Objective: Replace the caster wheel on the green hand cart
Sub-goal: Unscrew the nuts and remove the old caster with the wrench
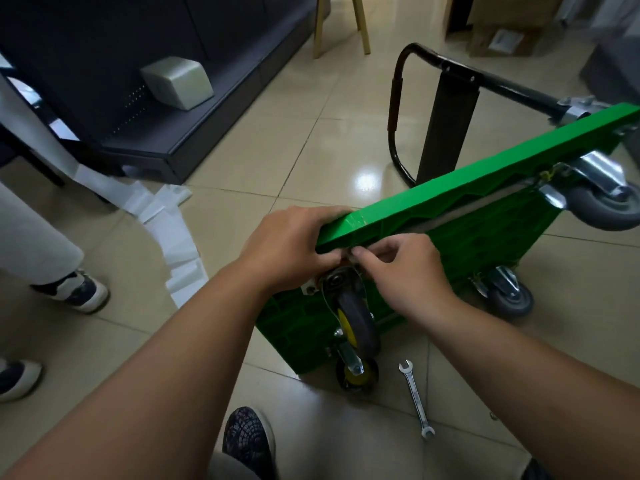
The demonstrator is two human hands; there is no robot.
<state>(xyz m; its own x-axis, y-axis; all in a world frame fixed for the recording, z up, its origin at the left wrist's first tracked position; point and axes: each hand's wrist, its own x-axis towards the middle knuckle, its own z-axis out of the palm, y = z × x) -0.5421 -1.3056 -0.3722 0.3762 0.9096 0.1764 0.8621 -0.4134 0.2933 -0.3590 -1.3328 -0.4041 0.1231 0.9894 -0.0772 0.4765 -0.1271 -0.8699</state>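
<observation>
Caster wheel (356,320) lower centre, on tipped cart (467,188) | left hand (287,251) clamped on cart corner | right hand (405,268) fingertips pinching small fastener (352,252) at mount | tip: steady cart, turn fastener square, wrench (415,398) after

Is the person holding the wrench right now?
No, the wrench lies on the floor tiles beside the green cart, while the left hand and right hand are up at its top corner.

Count: 1 green hand cart (485,188) carrying 4 wheels: 2 grey casters (604,206) (514,299) and 2 yellow-hubbed casters (356,320) (356,377). 1 wrench (415,398) and 1 black handle (460,69). 2 hands in frame, left hand (291,247) and right hand (401,268), plus 3 shoes (79,292) (17,379) (247,441).
</observation>
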